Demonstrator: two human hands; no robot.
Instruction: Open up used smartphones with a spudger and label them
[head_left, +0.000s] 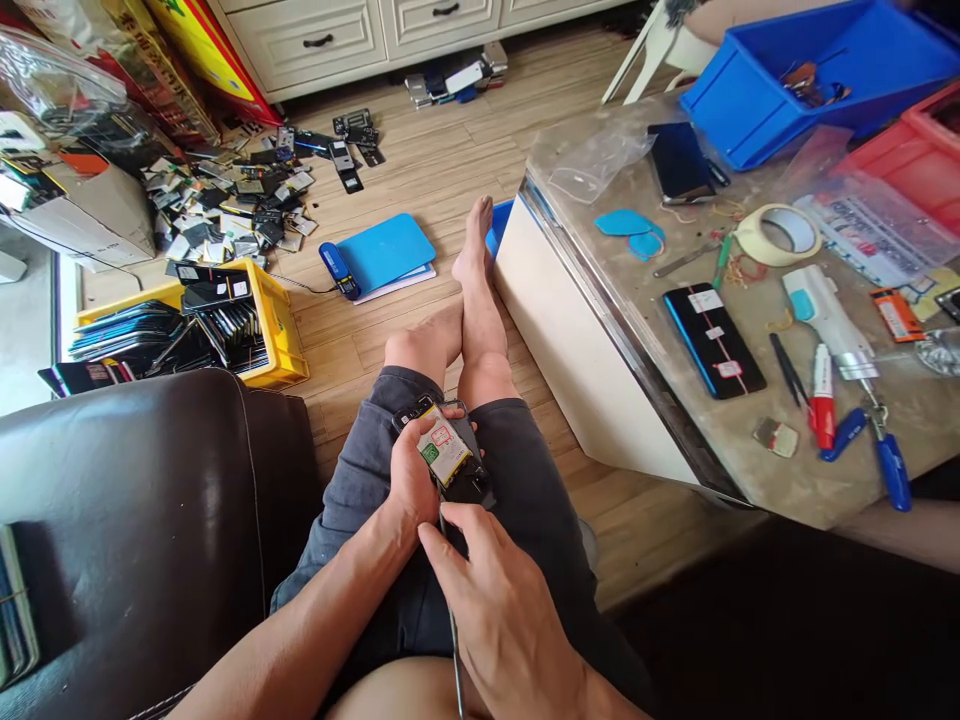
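Over my lap, my left hand (415, 468) is wrapped round an opened phone (466, 484). Its back is off, so a white and yellow battery (448, 448) with a red-marked label and a green sticker shows. My right hand (491, 580) pinches a thin metal pry tool (454, 640), its shaft running back toward my belly. The tool's front end meets the phone's lower left edge beside my left hand; the very tip is hard to see. Part of the phone is hidden by my left thumb and palm.
On the table (720, 450) at right lie a phone (712, 340), masking tape (778, 235), tweezers (789, 370), a red marker (823, 395) and a blue bin (739, 105). A yellow crate (279, 330) of phones and a heap of parts (240, 205) are on the floor at left.
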